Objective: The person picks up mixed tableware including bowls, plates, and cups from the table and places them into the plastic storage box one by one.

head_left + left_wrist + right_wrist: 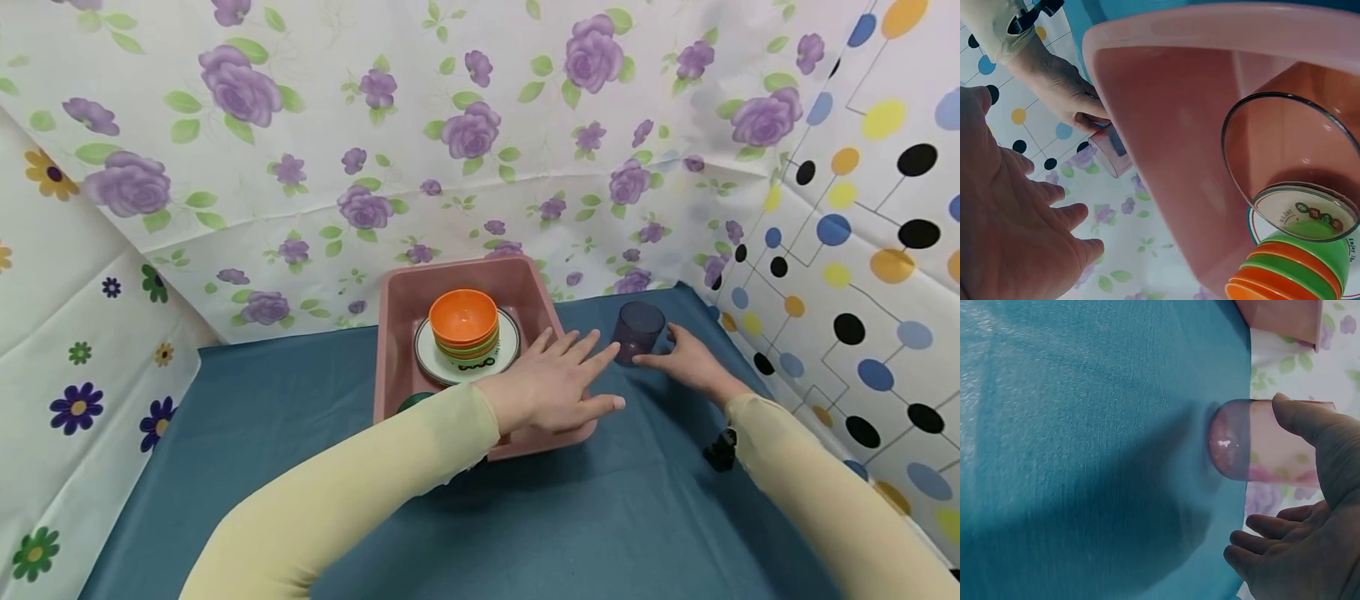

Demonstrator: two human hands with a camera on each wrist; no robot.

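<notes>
My left hand (551, 383) is over the right front side of the pink basin (381, 358), palm down, fingers straight and spread, holding nothing. My right hand (693, 362) is right beside a see-through purple cup (639, 329) standing on the blue cloth. In the right wrist view the thumb overlaps the cup (1232, 437), while the other fingers stay apart from it, loosely bent. Inside the basin, a stack of orange and green bowls (463, 317) sits on white plates (512, 337). A clear, dark-rimmed glass vessel (1291, 156) is also in it, mostly hidden by my left arm in the head view.
Blue cloth (285, 433) covers the table. A flower-patterned sheet (315, 167) hangs close behind the basin and cup, and a dotted sheet (870, 275) rises along the right side. A small black object (722, 452) shows by my right sleeve.
</notes>
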